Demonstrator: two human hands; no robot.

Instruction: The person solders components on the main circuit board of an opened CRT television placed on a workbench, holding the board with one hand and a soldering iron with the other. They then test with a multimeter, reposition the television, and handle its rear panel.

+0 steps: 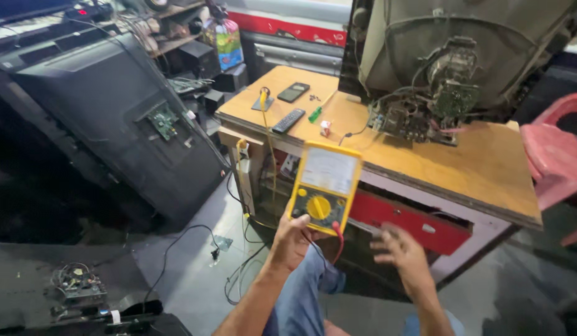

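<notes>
An opened tube television (463, 56) stands at the far right of the wooden counter (487, 168), its back cover off and the circuit boards and neck of the tube exposed. A flat-panel set (114, 118) leans on the floor to the left, also with its back facing out. Near the counter's far left corner lie a remote control (288, 120), a dark phone (293, 92) and a green-handled screwdriver (314, 114).

As far as the work shows, the chassis is already laid bare, but no probe touches any board yet; the measuring itself looks still to come.

The yellow analogue multimeter (326, 186) is held up in front of the counter's near edge. The left hand (293, 239) grasps its lower end, thumb by the dial. The right hand (400, 252) hovers beside it, fingers spread and loose, holding nothing; it is motion-blurred.
</notes>
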